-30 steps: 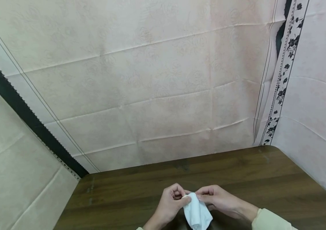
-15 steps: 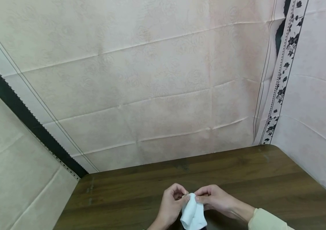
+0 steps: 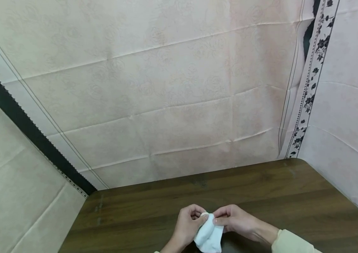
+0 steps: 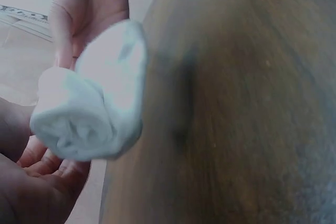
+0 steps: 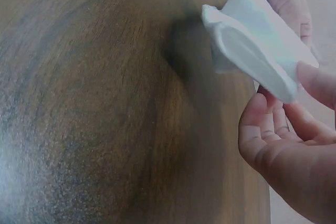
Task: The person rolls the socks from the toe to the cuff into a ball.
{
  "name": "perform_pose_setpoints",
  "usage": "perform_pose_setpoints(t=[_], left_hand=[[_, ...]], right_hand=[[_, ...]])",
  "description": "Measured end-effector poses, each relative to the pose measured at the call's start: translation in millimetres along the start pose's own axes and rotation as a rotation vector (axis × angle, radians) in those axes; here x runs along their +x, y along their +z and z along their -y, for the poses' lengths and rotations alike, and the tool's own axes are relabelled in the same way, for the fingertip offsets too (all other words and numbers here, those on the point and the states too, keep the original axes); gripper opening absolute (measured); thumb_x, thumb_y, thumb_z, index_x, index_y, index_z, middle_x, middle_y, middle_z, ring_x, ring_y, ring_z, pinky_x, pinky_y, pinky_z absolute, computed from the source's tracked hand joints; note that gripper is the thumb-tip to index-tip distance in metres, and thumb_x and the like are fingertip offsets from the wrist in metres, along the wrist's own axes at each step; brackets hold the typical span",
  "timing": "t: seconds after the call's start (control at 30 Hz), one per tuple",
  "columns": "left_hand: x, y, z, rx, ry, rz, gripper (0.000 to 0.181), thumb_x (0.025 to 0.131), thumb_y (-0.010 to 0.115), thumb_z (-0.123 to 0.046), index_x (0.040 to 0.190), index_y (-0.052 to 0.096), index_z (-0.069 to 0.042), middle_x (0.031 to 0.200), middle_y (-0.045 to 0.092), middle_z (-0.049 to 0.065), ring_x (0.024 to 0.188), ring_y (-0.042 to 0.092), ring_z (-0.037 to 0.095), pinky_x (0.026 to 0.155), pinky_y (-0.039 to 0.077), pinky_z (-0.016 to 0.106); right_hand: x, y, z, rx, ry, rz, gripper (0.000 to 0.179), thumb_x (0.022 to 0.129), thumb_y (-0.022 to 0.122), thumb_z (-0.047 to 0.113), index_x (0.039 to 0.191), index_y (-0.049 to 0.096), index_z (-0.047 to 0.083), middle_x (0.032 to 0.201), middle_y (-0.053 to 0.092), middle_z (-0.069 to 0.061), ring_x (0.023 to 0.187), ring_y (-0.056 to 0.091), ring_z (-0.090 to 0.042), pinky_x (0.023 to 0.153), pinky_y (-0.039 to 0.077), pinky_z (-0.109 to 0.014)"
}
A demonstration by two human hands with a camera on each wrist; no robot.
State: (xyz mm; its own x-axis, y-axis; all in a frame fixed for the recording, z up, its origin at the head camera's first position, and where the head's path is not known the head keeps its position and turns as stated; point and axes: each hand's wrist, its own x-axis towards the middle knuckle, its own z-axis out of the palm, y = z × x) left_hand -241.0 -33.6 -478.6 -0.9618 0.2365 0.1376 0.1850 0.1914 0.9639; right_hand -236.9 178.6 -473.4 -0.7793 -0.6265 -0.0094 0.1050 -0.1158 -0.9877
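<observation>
A small white cloth point(image 3: 205, 238), partly rolled into a soft tube, hangs between both hands at the bottom of the head view. My left hand point(image 3: 186, 224) pinches its upper edge between thumb and fingers. On the other side my right hand point(image 3: 239, 222) grips the same edge, thumb on top. Bunched folds show inside the rolled end of the cloth point(image 4: 73, 129) in the left wrist view. In the right wrist view a looser flap of the cloth point(image 5: 252, 51) stands out beside the roll, with the right hand's fingers curled below it.
The hands are over the near part of a dark brown wooden table point(image 3: 141, 211). Creased pale sheets point(image 3: 179, 88) line the back and both sides, with a dark strip point(image 3: 33, 123) at the left and a floral border point(image 3: 311, 88) at the right.
The cloth's lower end has swung to the left and tilted, and its flap now shows to the right of the roll. Both hands keep their grip at nearly the same place.
</observation>
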Motion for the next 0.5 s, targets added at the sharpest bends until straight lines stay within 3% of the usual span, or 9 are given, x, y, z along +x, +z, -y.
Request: perform_pose_setpoints(t=[0.2,0.37,0.5], left_hand=[[-2.1,1.2,-5.6,-0.006,0.004,-0.006,0.006,0.088,0.074,0.001,0.092,0.071,0.003,0.079,0.067,0.002,0.071,0.060,0.011,0.064,0.049,0.022],[-3.9,0.7,-9.2,-0.029,-0.023,0.020,0.007,0.093,0.071,-0.005,0.098,0.075,-0.002,0.084,0.069,0.001,0.075,0.062,0.012,0.066,0.051,0.023],[-7.0,0.7,-12.0,-0.078,-0.032,0.088,0.019,0.090,0.074,-0.006,0.109,0.073,-0.002,0.094,0.069,0.003,0.083,0.063,0.017,0.068,0.052,0.025]], right_hand=[[0.4,3,-1,-0.041,-0.007,-0.014,0.025,0.101,0.059,0.010,0.115,0.059,-0.011,0.102,0.070,-0.010,0.092,0.065,-0.019,0.076,0.055,-0.032],[0.8,6,0,-0.106,-0.006,-0.117,0.023,0.100,0.061,0.012,0.111,0.059,-0.008,0.095,0.069,-0.008,0.087,0.064,-0.018,0.073,0.054,-0.031],[1.4,7,0,-0.128,0.000,-0.192,0.022,0.099,0.062,0.012,0.109,0.059,-0.007,0.090,0.066,-0.007,0.083,0.063,-0.018,0.070,0.055,-0.031]])
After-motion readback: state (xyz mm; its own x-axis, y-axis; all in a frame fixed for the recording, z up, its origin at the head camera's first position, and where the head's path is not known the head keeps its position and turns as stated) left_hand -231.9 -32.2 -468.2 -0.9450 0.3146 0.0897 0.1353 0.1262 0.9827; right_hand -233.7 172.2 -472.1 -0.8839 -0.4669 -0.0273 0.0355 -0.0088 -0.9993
